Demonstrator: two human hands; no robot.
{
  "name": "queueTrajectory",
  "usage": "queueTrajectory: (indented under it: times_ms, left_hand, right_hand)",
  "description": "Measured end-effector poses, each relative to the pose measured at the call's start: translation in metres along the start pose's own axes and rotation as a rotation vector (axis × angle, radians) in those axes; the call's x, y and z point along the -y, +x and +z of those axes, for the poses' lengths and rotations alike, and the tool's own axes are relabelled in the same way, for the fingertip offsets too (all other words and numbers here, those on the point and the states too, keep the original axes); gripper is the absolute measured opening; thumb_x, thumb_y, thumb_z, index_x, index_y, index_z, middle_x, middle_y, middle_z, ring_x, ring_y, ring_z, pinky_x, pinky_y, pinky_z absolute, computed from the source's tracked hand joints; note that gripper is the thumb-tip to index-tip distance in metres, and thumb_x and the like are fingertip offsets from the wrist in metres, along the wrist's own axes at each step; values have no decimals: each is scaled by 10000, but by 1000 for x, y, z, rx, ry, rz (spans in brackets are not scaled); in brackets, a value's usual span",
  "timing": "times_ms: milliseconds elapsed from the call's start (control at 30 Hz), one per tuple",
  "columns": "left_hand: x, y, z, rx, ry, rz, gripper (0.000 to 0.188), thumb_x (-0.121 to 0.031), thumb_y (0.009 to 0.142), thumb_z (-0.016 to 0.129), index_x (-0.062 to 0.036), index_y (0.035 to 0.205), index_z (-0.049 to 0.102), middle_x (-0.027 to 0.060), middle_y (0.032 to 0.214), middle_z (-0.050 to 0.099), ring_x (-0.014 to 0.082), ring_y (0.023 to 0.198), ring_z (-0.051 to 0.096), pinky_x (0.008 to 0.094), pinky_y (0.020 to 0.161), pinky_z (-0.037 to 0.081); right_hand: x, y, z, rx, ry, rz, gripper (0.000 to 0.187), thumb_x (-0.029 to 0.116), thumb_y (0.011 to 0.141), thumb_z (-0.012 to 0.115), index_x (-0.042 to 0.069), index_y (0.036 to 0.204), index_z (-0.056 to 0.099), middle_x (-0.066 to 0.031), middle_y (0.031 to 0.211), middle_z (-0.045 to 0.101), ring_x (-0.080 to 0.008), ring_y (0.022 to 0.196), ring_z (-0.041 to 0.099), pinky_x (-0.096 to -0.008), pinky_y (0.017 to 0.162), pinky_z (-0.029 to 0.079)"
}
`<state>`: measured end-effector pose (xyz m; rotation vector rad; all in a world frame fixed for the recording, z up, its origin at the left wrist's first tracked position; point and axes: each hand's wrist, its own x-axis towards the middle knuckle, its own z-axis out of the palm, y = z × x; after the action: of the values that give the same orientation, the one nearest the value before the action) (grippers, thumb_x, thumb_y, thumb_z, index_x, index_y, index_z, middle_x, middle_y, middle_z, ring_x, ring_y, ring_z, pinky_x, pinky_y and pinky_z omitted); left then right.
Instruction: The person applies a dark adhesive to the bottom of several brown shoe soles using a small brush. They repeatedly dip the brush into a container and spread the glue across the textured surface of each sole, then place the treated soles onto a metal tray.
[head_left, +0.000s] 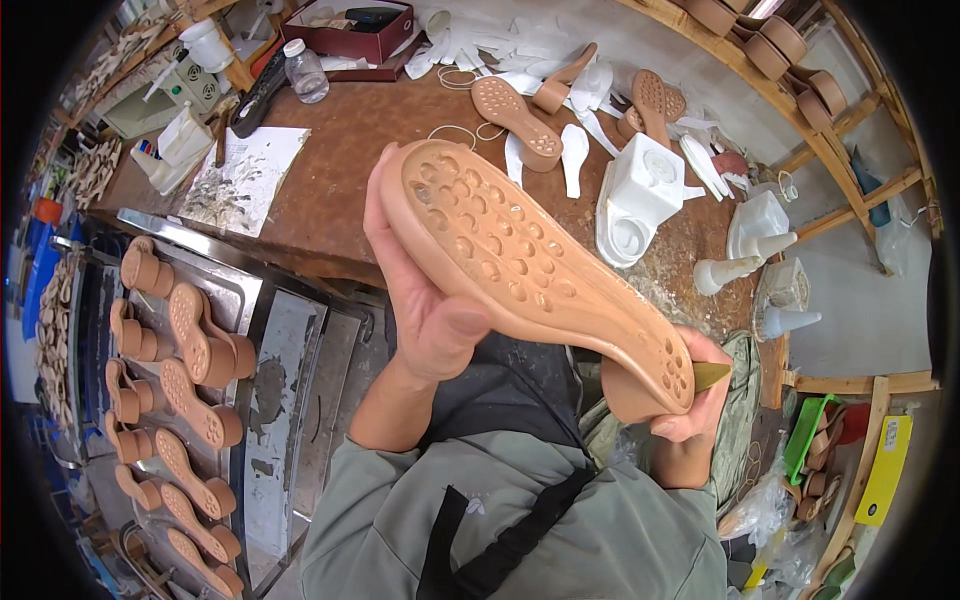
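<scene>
A tan shoe sole (560, 275) with a block heel is held up in front of my chest, its dimpled underside facing up. My left hand (430, 320) is closed round the wide toe end, thumb along the near edge. At the narrow heel end, my right hand (708, 405) grips the sole from the right. A flat, pointed olive-coloured piece (712, 376) sticks out between the heel and the right hand; its kind is unclear. Part of the right hand's fingers is hidden behind the sole.
On the brown workbench (345, 110) lie more tan soles (518, 115), a white plastic container (640, 200), nozzle bottles (725, 272), a clear bottle (305, 72) and a stained paper (250, 180). A metal tray (215, 290) with several soles stands left. Wooden shelving (835, 150) borders the right.
</scene>
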<state>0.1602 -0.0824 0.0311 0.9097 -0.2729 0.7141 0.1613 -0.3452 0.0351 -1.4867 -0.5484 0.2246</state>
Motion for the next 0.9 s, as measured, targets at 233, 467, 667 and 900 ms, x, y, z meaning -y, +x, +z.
queueTrajectory:
  times_ms: [233,467,667,900]
  left_hand:
    - [3,-1,-13,317,293,82,1152,-306,700,813,-35,1438,-29,187,1381,278,253,1257,391,385,1010,394]
    - [48,-50,-4,186,30,-356,940,-420,866,626,21,1457,43,228,1452,263,299,1296,388,422,1054,332]
    - [74,-108,-31,186,-85,-487,1015,-476,785,695,9,1445,96,149,1419,316,237,1306,362,393,1073,305]
    - [63,-117,-79,-26,347,-489,926,-141,674,833,-17,1363,226,118,1325,379,200,1222,423,351,1016,374]
  right_hand:
    - [-1,-1,1,20,-71,-41,849,272,485,918,-116,1138,540,-133,1013,648,-158,897,625,-275,814,480]
    - [-27,28,30,-218,-616,-47,782,360,544,879,-48,1136,571,-128,867,684,-187,755,673,-323,709,536]
    - [-54,41,54,19,-971,58,703,401,648,810,45,1206,573,-80,582,572,-193,515,599,-310,505,472]
    - [-60,46,68,370,-873,89,481,264,757,704,151,1207,575,-139,671,637,-321,612,637,-406,566,504]
